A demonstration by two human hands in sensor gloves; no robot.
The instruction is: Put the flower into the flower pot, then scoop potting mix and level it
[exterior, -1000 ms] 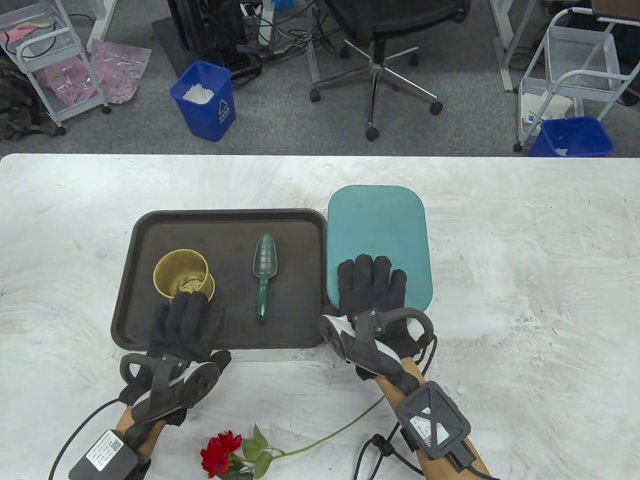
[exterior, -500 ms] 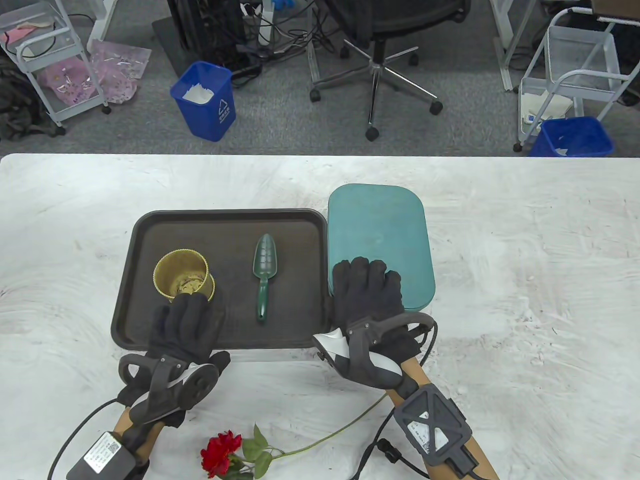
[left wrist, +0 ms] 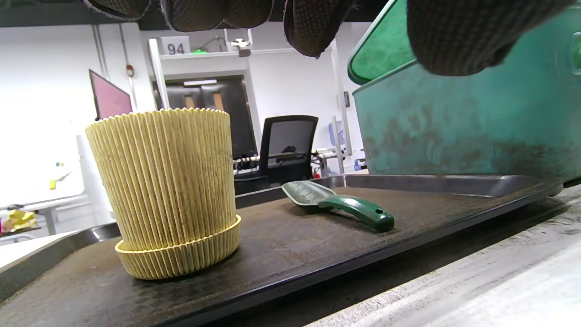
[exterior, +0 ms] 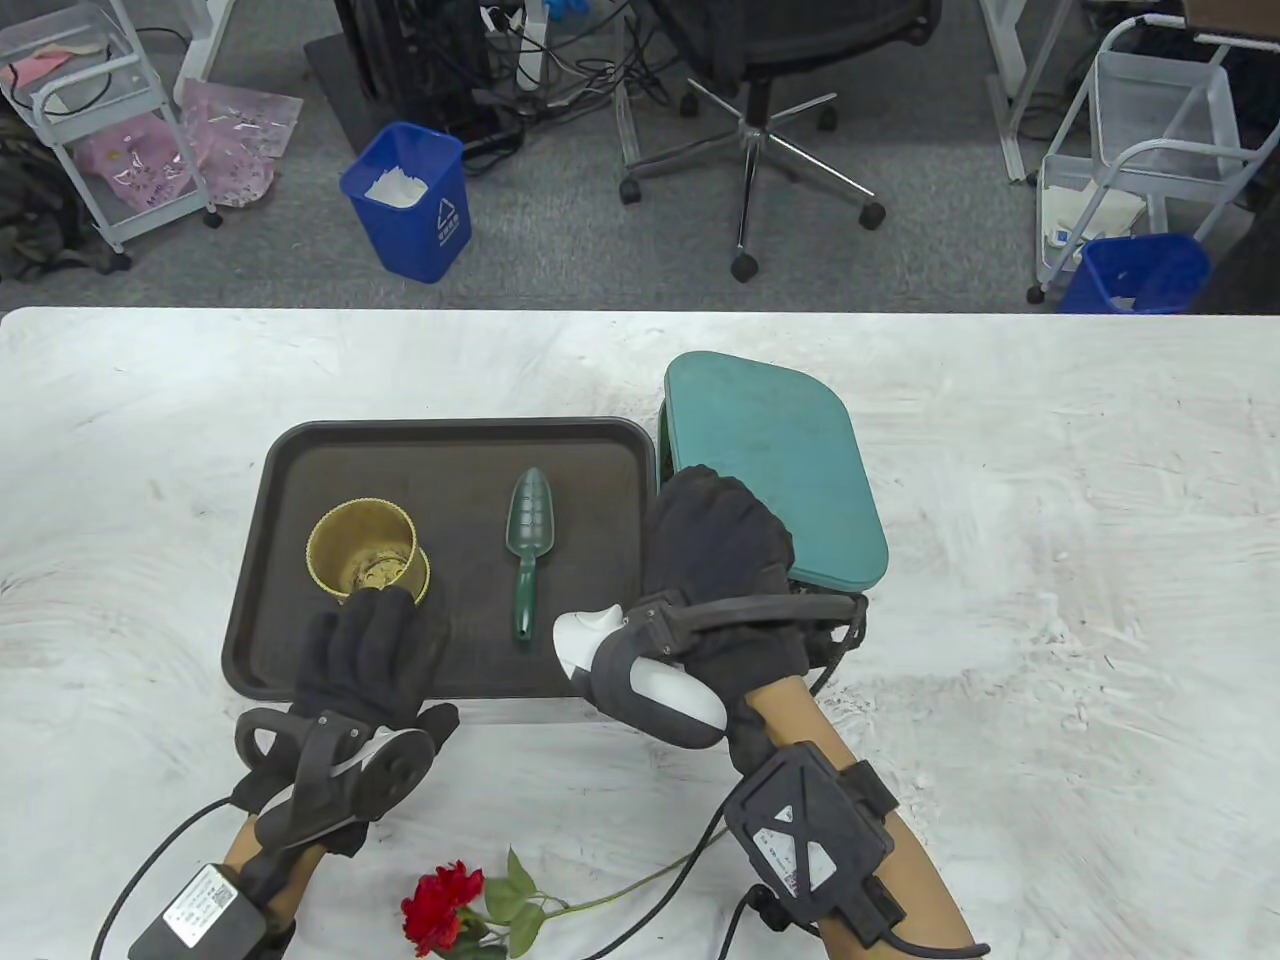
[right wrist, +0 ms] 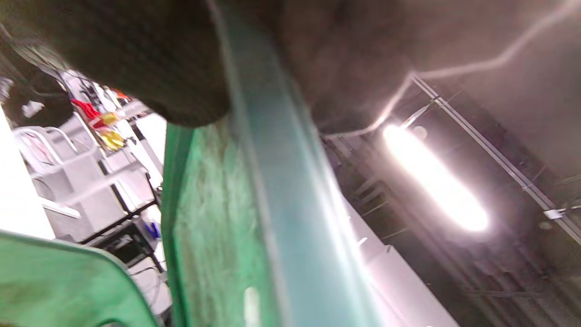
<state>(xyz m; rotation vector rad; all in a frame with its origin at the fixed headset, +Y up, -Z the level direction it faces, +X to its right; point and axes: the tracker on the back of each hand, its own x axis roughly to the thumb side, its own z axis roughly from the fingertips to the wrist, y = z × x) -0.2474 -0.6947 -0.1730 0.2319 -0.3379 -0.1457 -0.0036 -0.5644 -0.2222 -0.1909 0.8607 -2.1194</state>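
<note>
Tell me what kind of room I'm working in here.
Most likely an office or lab set up for recording, not a garden space: an office chair and tangled cables behind the white table, blue waste bins, and wire trolleys on grey carpet.

A white, scuffed table fills the lower frame. On it lie a dark tray at centre-left, a teal box touching the tray's right edge, and a red rose at bottom centre.

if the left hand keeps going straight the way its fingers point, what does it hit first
Most likely the yellow flower pot: the left hand points at its near side, fingertips just short of it. Contact unclear.
</note>
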